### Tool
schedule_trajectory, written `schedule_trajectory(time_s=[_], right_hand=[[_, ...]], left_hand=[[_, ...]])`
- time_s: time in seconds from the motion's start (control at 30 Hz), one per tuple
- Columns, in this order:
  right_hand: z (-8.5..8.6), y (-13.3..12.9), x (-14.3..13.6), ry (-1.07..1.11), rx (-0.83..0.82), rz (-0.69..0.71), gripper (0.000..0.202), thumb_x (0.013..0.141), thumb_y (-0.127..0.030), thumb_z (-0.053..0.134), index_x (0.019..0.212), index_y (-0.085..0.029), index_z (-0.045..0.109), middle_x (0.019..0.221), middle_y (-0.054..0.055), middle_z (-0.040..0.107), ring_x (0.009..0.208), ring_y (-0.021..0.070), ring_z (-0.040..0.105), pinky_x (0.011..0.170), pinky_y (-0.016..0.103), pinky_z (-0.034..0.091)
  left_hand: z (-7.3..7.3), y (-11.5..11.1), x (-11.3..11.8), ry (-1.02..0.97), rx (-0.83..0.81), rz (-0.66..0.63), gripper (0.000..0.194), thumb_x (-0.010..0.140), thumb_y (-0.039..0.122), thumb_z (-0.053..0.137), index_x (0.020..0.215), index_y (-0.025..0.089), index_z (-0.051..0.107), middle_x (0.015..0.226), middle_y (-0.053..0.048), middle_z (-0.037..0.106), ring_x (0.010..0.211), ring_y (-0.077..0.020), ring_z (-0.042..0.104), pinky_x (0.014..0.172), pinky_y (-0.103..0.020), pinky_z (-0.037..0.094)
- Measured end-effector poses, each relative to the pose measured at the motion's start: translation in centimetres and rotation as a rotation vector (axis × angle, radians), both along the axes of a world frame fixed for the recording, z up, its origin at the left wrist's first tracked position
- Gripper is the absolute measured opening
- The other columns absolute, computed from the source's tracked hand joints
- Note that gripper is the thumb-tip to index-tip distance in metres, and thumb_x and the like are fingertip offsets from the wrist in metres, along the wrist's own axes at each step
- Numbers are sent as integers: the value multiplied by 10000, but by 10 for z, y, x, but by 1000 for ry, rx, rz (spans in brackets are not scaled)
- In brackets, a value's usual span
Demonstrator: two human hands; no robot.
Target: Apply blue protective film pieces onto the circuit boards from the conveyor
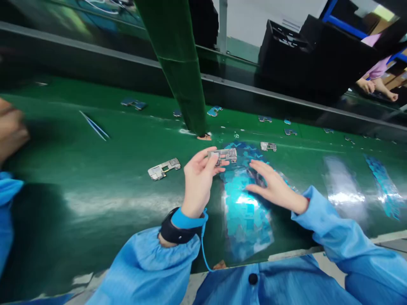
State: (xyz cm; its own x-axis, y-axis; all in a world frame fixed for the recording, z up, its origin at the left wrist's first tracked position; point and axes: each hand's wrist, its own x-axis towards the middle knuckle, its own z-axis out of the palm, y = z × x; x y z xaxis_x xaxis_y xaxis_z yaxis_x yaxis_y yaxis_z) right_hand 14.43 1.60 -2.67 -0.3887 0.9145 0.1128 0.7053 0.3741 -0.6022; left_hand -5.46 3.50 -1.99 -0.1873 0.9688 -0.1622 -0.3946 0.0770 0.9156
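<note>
Between the thumb and fingers of my left hand (201,176) is a small grey circuit board (227,156) with metal shields, held above the green surface. My right hand (270,182) is just to the right of it, thumb and fingers apart, with nothing seen in its grasp. Beneath both hands lies a strip of shiny blue film pieces (248,220) stuck to the surface. Left of my left hand rests another circuit board (164,169). A further board (268,146) lies beyond my right hand. A blue cord runs from the band on my left wrist.
Blue-tipped tweezers (94,126) lie at the left. Several boards, such as a blue one (215,111), line the far side of the green surface (111,212). A green post (181,63) rises in front of me. Another person's hand (11,131) is at the left edge.
</note>
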Motion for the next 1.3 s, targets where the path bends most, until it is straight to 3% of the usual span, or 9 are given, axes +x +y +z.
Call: schedule_trajectory(time_s=[0.07,0.17,0.3,0.43,0.67,0.83,1.07,1.17,1.3], right_hand=[[-18,-17,2,-53,-68,-8,670,793,-482,671,1368,-198,476,1490,164,392,1402,340,323,1119,591,270],[-33,-28,-2,13,-39,-64,446,841,-410,642,1258,-262,584,1446,106,472,1372,329,381,1115,622,235],[-31,-25,-2,154,48,-114,195,832,-317,670,1000,-221,695,1198,91,677,1159,252,598,1035,457,421],[-24,-19,5,201,96,-162,178,846,-280,651,995,-188,683,985,78,741,924,203,692,838,334,538],[-21,-17,13,177,211,-89,144,881,-219,600,1004,-200,673,967,67,729,905,193,675,835,336,536],[-20,-19,14,124,264,31,194,931,-212,517,1068,-201,653,1058,94,703,974,210,637,875,378,520],[-15,-23,13,81,208,129,331,913,-297,561,1228,-195,564,1196,113,629,1105,227,571,955,419,491],[-14,-25,10,127,138,112,341,890,-346,597,1204,-215,586,1219,103,609,1134,228,562,977,419,479],[-15,-26,3,187,178,55,243,883,-317,611,1094,-203,647,1137,101,644,1069,216,593,931,394,495]], left_hand=[[0,2,-2,38,-8,36,302,688,257,696,963,148,635,790,-18,705,609,-117,652,519,-195,459],[-2,3,-3,102,-23,8,209,672,220,604,865,145,633,772,-26,704,474,-76,542,419,-188,364],[-3,3,-6,200,-62,-168,118,600,182,491,650,168,598,517,5,625,335,-64,360,337,-193,192],[-3,0,-7,371,-85,-453,209,625,225,517,421,177,518,348,25,445,323,-73,322,350,-203,178],[-7,-2,0,576,-66,-639,401,779,528,559,641,163,651,356,96,271,360,-80,232,399,-225,136],[-5,-3,0,622,-76,-623,379,744,509,608,565,177,571,371,103,252,371,-65,195,412,-230,104],[-8,-4,3,551,-108,-542,296,665,416,666,754,141,731,364,90,336,384,-76,223,406,-232,133],[-11,-6,7,511,-125,-448,282,667,387,652,753,128,721,387,78,396,399,-76,247,408,-225,169],[-13,-11,13,473,-134,-416,281,690,397,650,752,129,707,398,83,391,395,-75,272,404,-217,182]])
